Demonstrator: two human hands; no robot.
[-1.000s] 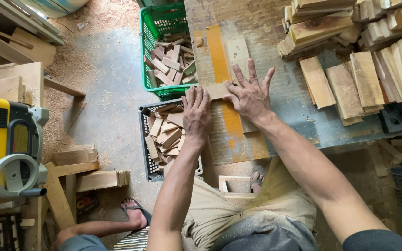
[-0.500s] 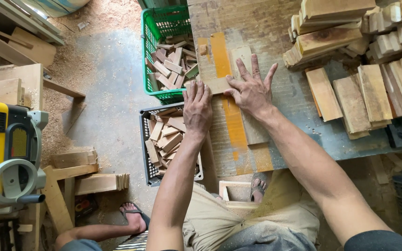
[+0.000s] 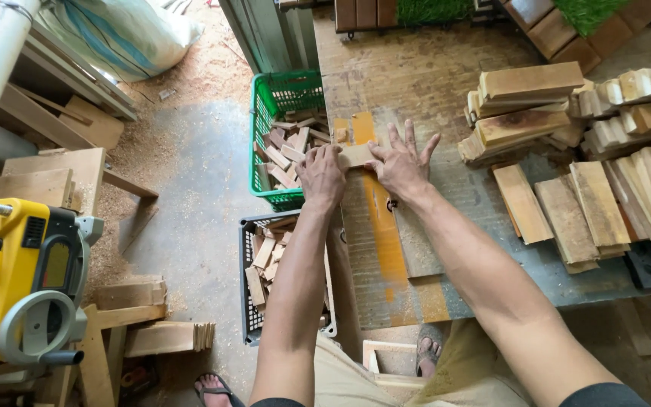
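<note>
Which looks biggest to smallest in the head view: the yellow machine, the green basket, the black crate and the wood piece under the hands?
1. Yellow machine, though it sits nearer the camera, so its lead is unsure.
2. Black crate and green basket: they look about alike, both partly hidden by the bench edge.
3. Wood piece, pressed under the left hand and right hand.

Soft, even daylight fills the workshop, brightest at the top left, where a white sack [image 3: 126, 34] nears glare. Shadows are faint beneath the stacked wood blocks [image 3: 529, 105] and under the workbench [image 3: 446, 83]. Focus is sharp throughout; wide-angle distortion bends the frame's edges.
</note>
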